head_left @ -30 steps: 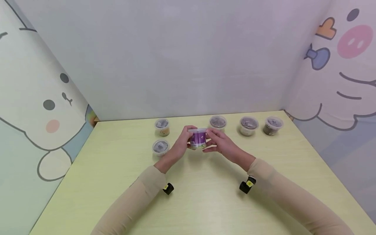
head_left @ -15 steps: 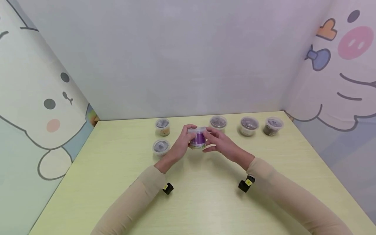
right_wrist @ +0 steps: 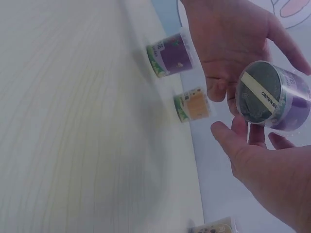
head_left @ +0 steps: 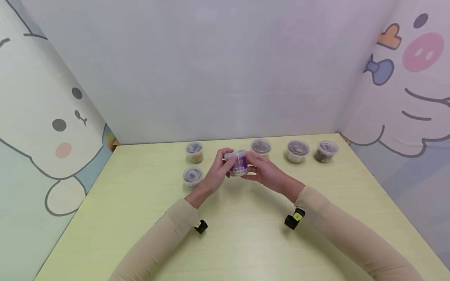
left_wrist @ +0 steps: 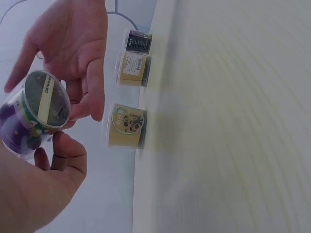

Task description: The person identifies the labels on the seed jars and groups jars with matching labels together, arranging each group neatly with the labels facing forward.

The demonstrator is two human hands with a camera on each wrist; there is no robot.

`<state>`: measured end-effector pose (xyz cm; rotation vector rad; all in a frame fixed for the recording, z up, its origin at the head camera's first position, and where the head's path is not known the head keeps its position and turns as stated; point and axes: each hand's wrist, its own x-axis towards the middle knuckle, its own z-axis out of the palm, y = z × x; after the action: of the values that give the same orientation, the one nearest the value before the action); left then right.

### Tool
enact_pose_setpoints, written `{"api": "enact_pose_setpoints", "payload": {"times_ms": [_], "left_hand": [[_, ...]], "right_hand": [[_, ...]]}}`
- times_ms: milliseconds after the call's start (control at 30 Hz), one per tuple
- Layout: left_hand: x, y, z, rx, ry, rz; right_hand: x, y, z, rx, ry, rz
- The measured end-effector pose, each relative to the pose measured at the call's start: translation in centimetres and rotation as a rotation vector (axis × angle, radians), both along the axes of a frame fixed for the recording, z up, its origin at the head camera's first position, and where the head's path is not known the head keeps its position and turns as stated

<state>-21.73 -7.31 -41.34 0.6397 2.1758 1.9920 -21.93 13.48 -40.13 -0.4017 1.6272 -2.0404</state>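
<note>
A small clear plastic tub (head_left: 240,164) with a purple label and a translucent lid is held above the table. Through its bottom, dark contents and a pale strip with printed letters show in both wrist views. My left hand (head_left: 217,171) grips the tub's left side, thumb across the front and fingers behind. At its right side my right hand (head_left: 266,171) holds it between thumb and fingers, the lower fingers spread beneath. In the left wrist view the tub (left_wrist: 41,109) is tilted, its base toward the camera.
Two lidded tubs stand left of the hands, one at the back (head_left: 194,152) and one nearer (head_left: 193,176). Along the back right are three more tubs, a partly hidden one (head_left: 261,146), a middle one (head_left: 297,151) and a dark-filled one (head_left: 326,151). A fabric wall (head_left: 225,78) rises behind the table (head_left: 239,242).
The tub has been turned and tilted slightly, bringing the white label lettering to the front. My left thumb has come round onto the tub's front. The other tubs have stayed put.
</note>
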Motion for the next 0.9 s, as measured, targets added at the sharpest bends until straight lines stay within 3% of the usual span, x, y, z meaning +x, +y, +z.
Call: {"api": "enact_pose_setpoints", "payload": {"times_ms": [167, 433, 700, 900], "left_hand": [[0.1, -0.5, -0.2, -0.001, -0.002, -0.003], [-0.2, -0.7, -0.2, 0.004, -0.027, 0.006], [-0.3, -0.9, 0.5, -0.040, -0.042, -0.011], [-0.4, -1.1, 0.4, -0.042, -0.043, -0.022]], "right_hand": [[-0.1, -0.4, -0.1, -0.006, -0.012, 0.040], [0.0, -0.1, 0.2, 0.020, -0.021, -0.003], [-0.1, 0.1, 0.1, -0.003, -0.027, 0.004], [-0.2, 0.0, 0.1, -0.003, -0.038, -0.009]]}}
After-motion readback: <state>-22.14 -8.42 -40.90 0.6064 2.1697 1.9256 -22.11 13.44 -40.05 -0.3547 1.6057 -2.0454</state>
